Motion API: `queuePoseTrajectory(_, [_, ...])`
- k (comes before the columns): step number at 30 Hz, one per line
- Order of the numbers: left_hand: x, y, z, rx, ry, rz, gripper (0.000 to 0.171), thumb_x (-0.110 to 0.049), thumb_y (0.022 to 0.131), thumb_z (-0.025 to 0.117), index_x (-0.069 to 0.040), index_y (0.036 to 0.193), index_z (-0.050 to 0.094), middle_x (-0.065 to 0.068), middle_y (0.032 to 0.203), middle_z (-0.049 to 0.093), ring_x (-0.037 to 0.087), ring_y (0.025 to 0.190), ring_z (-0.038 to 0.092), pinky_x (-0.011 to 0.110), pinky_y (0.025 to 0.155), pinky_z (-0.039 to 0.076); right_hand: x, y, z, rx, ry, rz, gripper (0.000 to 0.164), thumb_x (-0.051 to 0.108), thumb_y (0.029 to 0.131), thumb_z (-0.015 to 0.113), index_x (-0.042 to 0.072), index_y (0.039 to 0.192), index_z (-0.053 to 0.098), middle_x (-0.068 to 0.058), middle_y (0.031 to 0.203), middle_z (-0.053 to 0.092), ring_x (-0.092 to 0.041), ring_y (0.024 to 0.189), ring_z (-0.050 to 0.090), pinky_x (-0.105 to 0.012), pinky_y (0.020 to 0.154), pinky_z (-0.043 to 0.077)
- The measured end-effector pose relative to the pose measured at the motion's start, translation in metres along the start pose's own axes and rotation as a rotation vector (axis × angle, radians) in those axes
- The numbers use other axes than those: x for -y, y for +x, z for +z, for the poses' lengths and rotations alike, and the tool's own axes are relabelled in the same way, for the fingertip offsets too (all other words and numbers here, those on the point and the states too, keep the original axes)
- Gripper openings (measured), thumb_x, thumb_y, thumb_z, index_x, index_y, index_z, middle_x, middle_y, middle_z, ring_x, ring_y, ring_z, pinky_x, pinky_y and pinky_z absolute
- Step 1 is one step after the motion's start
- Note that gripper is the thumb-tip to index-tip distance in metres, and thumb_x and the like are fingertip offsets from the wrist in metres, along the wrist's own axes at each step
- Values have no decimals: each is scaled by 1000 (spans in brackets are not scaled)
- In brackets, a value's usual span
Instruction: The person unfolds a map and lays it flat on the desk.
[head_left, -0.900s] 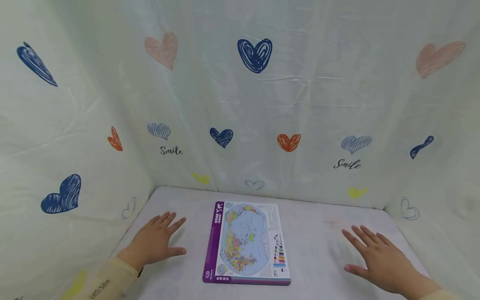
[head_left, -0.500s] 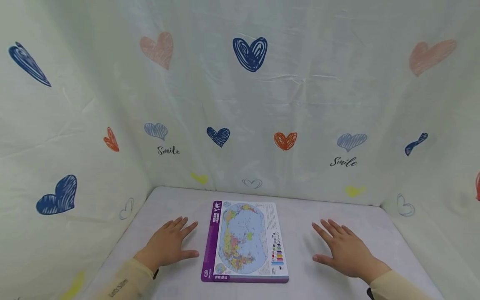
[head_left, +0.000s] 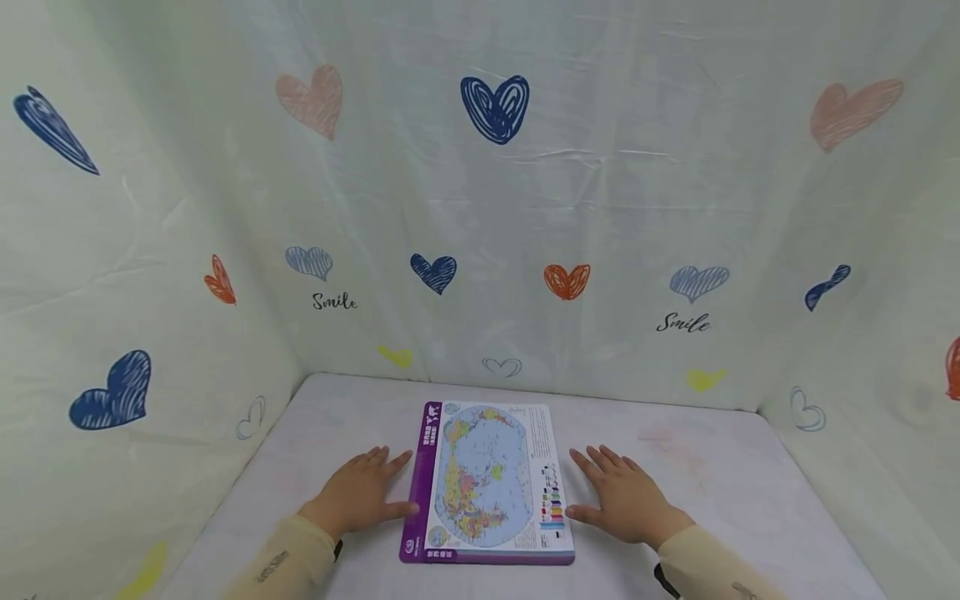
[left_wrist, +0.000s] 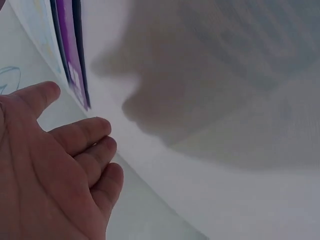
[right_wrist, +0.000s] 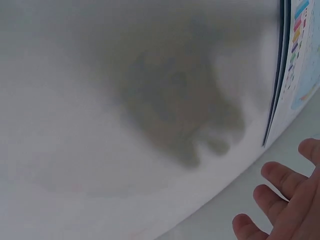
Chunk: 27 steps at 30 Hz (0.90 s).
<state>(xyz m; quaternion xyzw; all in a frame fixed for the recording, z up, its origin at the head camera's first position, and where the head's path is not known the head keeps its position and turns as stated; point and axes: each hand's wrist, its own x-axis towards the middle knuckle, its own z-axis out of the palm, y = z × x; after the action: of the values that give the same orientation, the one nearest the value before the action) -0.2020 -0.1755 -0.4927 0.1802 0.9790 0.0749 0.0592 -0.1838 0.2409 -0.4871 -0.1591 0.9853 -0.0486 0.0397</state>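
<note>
A world map board (head_left: pixel 486 475) with a purple left border lies flat on the table, sideways to me. Its edge shows several thin layers in the right wrist view. My left hand (head_left: pixel 352 496) hovers at its left side, fingers straight and spread, the thumb tip overlapping the purple border. Whether that thumb touches cannot be told. On the other side my right hand (head_left: pixel 628 500) is spread as well, its thumb tip close to the board's right edge. In the left wrist view the hand (left_wrist: pixel 55 165) casts a shadow on the tabletop. Neither hand holds anything.
The board lies on a pale white tabletop (head_left: pixel 720 500). Behind it hangs a whitish curtain (head_left: pixel 622 208) printed with hearts and "Smile" lettering, and similar sheets stand at the left and right sides.
Both hands have moved inward toward the board, the right hand by the larger distance. The board has stayed in place on the table; the head view has shifted slightly.
</note>
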Motion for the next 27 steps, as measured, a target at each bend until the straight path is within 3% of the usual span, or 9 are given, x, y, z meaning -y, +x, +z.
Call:
queuePoseTrajectory(6, [-5, 7, 10, 19, -56, -14, 92, -73, 82, 59, -10, 148, 49, 29, 144, 46, 45, 135, 41, 56, 111, 32, 15, 14, 11, 22, 44, 3, 91, 72, 82, 61, 15, 152, 44, -18, 150, 44, -41, 141, 34, -61, 111, 28])
queuePoseTrajectory(14, [-13, 12, 18, 16, -109, 17, 90, -71, 84, 59, -6, 146, 51, 27, 144, 48, 44, 136, 40, 56, 111, 31, 27, 24, 23, 41, 102, -9, 90, 69, 83, 61, 13, 152, 43, -22, 149, 44, -44, 138, 36, -62, 109, 30])
queuePoseTrajectory(20, [-21, 14, 18, 21, -133, 52, 90, -71, 85, 57, -5, 145, 50, 23, 145, 49, 42, 135, 43, 55, 110, 34, 36, 26, 24, 63, 123, -18, 91, 69, 84, 61, 11, 152, 43, -26, 149, 42, -46, 138, 36, -61, 110, 30])
queuePoseTrajectory(27, [-25, 15, 17, 10, -251, 29, 85, -65, 88, 60, -4, 146, 49, 24, 144, 49, 44, 133, 44, 58, 109, 35, 40, 29, 26, 70, 133, 9, 92, 69, 83, 62, 12, 153, 42, -28, 149, 41, -46, 137, 36, -58, 111, 30])
